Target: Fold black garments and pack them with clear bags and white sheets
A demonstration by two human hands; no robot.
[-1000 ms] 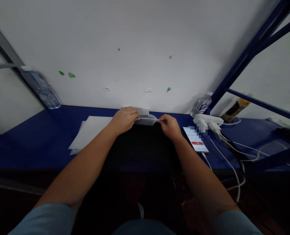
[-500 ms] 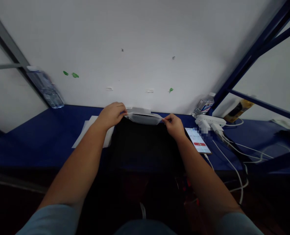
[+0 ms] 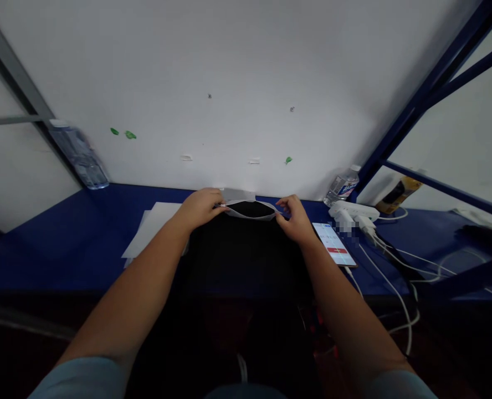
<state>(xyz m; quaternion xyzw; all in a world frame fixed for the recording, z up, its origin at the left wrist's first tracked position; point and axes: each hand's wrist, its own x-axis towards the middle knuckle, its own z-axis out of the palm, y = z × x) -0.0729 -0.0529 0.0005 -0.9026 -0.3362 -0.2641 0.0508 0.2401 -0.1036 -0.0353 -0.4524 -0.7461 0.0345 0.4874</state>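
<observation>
A pale grey-white bag [image 3: 266,218] with a dark, gaping mouth lies between my hands, near the back of the blue desk. A light flap [image 3: 238,194] stands up behind the opening. My left hand [image 3: 200,209] is closed, pinching the left end of the rim between thumb and fingers. At the right end, the thumb and a finger of my right hand [image 3: 295,220] grip the corner, with its other fingers curled loosely. A large black area [image 3: 246,255] stretches below the rim; I cannot tell whether it is the bag's front or something else. White paper sheets [image 3: 150,227] lie beside my left forearm.
A lit phone [image 3: 335,245] with a cable lies right of my right hand. Behind it are a white power strip [image 3: 360,210] with plugs and a clear bottle [image 3: 342,185]. Another bottle [image 3: 80,155] stands at left. White wall behind; blue frame bars [image 3: 432,105] at right.
The bag's mouth has widened from a thin slit to a dark oval. My left hand has shifted slightly right, and the right hand's fingers have spread a little. The view has tilted slightly.
</observation>
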